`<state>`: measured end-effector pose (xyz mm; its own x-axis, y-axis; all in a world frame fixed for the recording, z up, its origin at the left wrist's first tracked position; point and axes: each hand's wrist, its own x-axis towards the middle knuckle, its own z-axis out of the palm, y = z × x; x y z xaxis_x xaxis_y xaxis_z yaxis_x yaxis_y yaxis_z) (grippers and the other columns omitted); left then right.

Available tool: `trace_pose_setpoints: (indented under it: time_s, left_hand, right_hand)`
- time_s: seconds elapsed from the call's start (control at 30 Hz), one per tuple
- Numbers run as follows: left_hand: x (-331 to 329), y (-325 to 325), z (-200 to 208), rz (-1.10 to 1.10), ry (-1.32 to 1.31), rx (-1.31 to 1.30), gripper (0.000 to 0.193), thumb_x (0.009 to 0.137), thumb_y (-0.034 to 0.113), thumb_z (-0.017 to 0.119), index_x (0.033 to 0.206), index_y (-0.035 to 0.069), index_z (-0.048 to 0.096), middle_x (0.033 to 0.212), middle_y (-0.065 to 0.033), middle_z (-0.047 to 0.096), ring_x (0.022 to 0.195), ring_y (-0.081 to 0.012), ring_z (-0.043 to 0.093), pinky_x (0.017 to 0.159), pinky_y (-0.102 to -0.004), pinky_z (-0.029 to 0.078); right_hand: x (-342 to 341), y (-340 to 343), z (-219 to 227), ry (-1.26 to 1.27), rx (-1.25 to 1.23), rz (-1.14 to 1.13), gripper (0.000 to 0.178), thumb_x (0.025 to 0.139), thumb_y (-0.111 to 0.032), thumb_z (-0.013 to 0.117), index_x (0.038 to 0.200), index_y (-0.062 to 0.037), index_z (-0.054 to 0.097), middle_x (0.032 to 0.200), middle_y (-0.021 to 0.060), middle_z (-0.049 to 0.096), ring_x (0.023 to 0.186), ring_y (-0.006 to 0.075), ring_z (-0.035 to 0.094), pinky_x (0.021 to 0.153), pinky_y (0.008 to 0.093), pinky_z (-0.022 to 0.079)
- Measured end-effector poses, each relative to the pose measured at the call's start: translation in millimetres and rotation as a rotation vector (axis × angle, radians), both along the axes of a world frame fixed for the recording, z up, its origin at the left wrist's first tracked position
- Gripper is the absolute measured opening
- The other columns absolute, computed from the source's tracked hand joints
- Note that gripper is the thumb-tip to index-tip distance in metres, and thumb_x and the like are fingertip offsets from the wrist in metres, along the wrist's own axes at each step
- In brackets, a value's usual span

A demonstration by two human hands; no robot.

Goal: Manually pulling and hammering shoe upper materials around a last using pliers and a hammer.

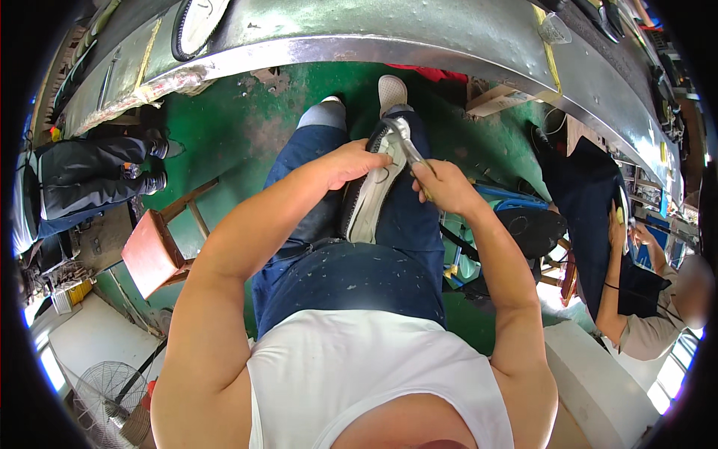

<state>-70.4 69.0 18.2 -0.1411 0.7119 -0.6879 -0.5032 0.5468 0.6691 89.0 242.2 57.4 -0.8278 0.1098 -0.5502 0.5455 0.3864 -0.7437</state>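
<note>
Two bare hands are working close together in the head view. The left hand [350, 163] is gripping the shoe [368, 200] by its left edge, thumb pressing on the pale sole; the right fingers [447, 185] are wrapping tightly around a metal tool [409, 148], its head reaching over the shoe's far end. The shoe is lying sole up on the lap, nearer than the desk [359, 45], where a second sole [200, 28] is resting far left. Soft thighs are giving uneven support, so the shoe could be rolling and the tool slipping into the left thumb.
</note>
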Motion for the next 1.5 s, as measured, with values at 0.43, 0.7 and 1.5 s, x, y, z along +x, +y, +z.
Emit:
trace_pose_setpoints:
  time_s: [0.43,0.7,1.5]
  left_hand:
    - [-4.5,1.3,-3.7,-0.03,-0.073,-0.043,0.041,0.094,0.027,0.067,0.128,0.004,0.062,0.12,-0.0118,0.068,0.109,-0.0221,0.065,0.094,-0.0387,0.05]
    - [4.5,-12.4,-18.9,0.013,-0.007,-0.07,0.047,0.095,0.028,0.067,0.133,0.003,0.055,0.122,-0.011,0.066,0.107,-0.0195,0.065,0.09,-0.0374,0.053]
    - [34.5,-39.0,-29.5,0.057,0.324,0.139,0.073,0.096,0.016,0.064,0.15,-0.003,0.019,0.133,-0.0164,0.055,0.121,-0.0232,0.055,0.104,-0.0356,0.044]
  right_hand:
    - [56.6,-47.3,23.3,0.304,0.616,0.457,0.05,0.09,-0.009,0.06,0.132,0.0142,0.047,0.123,0.0327,0.058,0.111,0.0413,0.061,0.097,0.0423,0.051]
    - [-9.7,-42.6,64.6,-0.108,0.418,0.792,0.027,0.093,-0.022,0.062,0.1,0.0033,0.063,0.08,0.0225,0.068,0.08,0.0411,0.067,0.074,0.0491,0.053]
    - [104.9,-86.5,-0.2,0.183,0.384,0.218,0.028,0.088,-0.016,0.068,0.11,-0.001,0.06,0.091,0.0161,0.066,0.081,0.0332,0.067,0.071,0.0435,0.052]
